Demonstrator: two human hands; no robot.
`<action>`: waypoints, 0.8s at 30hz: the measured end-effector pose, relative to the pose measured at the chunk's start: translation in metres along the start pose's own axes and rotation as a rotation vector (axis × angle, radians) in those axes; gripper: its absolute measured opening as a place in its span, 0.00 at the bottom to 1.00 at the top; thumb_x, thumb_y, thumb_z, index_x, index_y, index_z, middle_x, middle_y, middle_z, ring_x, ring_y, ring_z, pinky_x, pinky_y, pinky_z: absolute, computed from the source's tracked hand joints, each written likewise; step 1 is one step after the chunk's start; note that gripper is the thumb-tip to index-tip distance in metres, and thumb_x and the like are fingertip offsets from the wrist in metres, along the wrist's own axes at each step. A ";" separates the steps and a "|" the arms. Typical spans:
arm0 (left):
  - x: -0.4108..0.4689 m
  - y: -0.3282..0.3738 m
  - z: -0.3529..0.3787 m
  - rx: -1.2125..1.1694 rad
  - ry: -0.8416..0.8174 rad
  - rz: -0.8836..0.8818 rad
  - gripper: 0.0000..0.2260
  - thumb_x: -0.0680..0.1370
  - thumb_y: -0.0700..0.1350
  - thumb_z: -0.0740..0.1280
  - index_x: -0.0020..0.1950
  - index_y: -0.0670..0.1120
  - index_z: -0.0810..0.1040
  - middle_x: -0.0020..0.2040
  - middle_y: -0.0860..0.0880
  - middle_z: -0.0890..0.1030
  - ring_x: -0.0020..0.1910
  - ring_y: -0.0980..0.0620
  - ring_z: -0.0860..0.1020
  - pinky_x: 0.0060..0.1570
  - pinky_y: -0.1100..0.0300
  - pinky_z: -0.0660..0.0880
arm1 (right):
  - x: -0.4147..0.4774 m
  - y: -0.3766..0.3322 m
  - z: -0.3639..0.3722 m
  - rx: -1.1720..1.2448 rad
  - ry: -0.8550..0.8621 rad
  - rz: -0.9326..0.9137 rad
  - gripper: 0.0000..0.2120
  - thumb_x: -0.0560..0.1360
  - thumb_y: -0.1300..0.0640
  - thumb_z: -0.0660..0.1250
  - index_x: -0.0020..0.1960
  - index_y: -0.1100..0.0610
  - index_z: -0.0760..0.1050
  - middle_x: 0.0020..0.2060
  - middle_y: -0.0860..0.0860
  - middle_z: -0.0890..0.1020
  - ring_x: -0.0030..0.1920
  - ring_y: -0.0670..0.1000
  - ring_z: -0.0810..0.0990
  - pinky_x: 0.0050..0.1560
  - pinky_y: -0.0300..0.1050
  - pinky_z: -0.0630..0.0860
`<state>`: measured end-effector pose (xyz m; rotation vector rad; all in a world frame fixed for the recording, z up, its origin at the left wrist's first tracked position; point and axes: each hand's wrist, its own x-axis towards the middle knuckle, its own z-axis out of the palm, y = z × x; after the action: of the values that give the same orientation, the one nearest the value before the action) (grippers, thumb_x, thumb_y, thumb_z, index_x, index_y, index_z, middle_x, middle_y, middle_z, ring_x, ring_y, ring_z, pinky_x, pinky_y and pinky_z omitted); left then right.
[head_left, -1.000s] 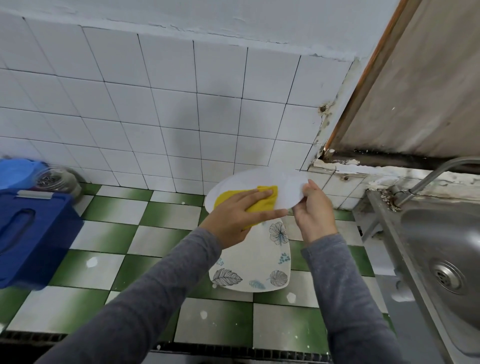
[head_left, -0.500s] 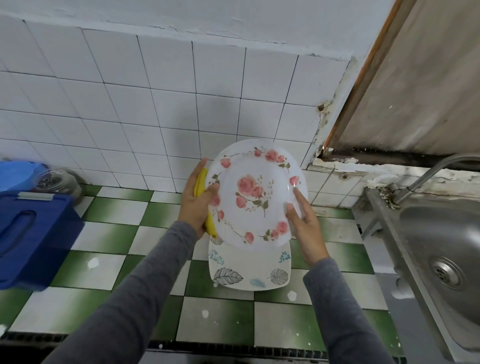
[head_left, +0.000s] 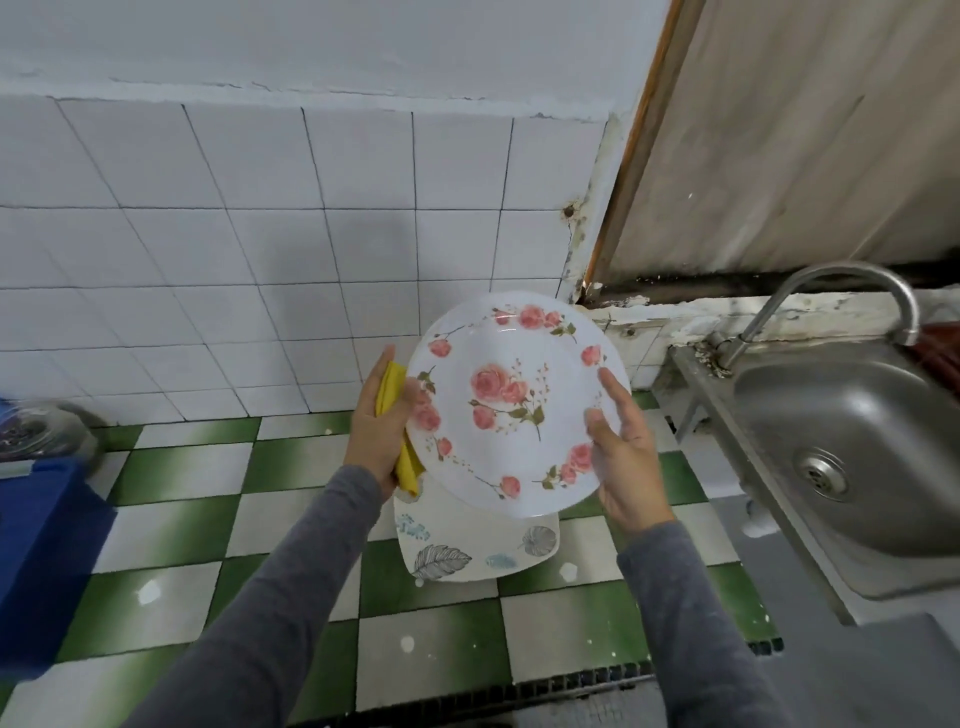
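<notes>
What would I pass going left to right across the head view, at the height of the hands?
Blue container → left hand with a yellow cloth → rose-patterned plate → right hand → steel sink.

White plate with pink roses, yellow cloth, green-white checked counter
</notes>
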<state>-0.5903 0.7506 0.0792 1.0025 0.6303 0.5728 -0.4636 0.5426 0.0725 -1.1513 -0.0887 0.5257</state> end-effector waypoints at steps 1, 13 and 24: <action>0.001 -0.002 0.006 0.041 -0.009 0.001 0.22 0.80 0.45 0.67 0.69 0.66 0.70 0.66 0.45 0.77 0.52 0.41 0.84 0.44 0.42 0.83 | -0.005 -0.007 -0.006 -0.002 0.026 -0.022 0.21 0.82 0.65 0.61 0.71 0.47 0.73 0.68 0.52 0.76 0.63 0.58 0.81 0.55 0.60 0.81; -0.033 -0.054 0.144 0.347 -0.210 0.070 0.28 0.80 0.36 0.65 0.65 0.69 0.71 0.72 0.49 0.70 0.66 0.44 0.72 0.64 0.42 0.75 | -0.087 -0.085 -0.128 -0.041 0.463 -0.270 0.20 0.83 0.62 0.62 0.70 0.45 0.75 0.63 0.45 0.78 0.46 0.49 0.86 0.41 0.50 0.85; -0.167 -0.149 0.339 0.301 -0.455 0.006 0.28 0.80 0.33 0.63 0.66 0.66 0.72 0.67 0.50 0.75 0.62 0.45 0.77 0.62 0.43 0.76 | -0.198 -0.170 -0.323 -0.150 0.772 -0.427 0.19 0.84 0.60 0.59 0.64 0.37 0.75 0.64 0.45 0.76 0.54 0.51 0.84 0.51 0.54 0.83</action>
<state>-0.4412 0.3741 0.1158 1.3663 0.3105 0.2406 -0.4704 0.1305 0.1275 -1.3676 0.2939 -0.3242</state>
